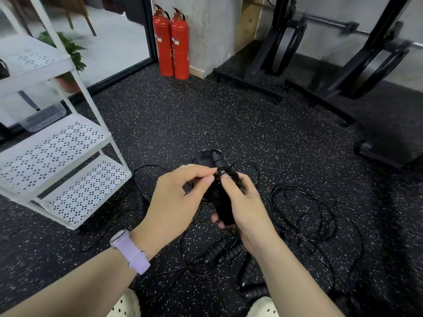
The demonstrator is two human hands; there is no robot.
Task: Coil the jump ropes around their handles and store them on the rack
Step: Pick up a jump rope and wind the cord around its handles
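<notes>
— On the speckled black floor [183,115], what else?

— At left, a white perforated rack [68,145], just beside the hands. Against the far wall, two red fire extinguishers [172,42]. At right, black weight stands [320,72]. Underfoot, loose black jump ropes [304,216] tangled, ridged spare handles [229,250] among them, near pale shoes [128,304].

— And the grip?

— Held above the tangle, a black handle bundle [220,197] with cord coiled round its upper part. Right hand [247,209] wrapped round the bundle from the side. Left hand [176,197], lilac watch [131,250] on the wrist, pinching cord at the coil with thumb and fingertips.
</notes>
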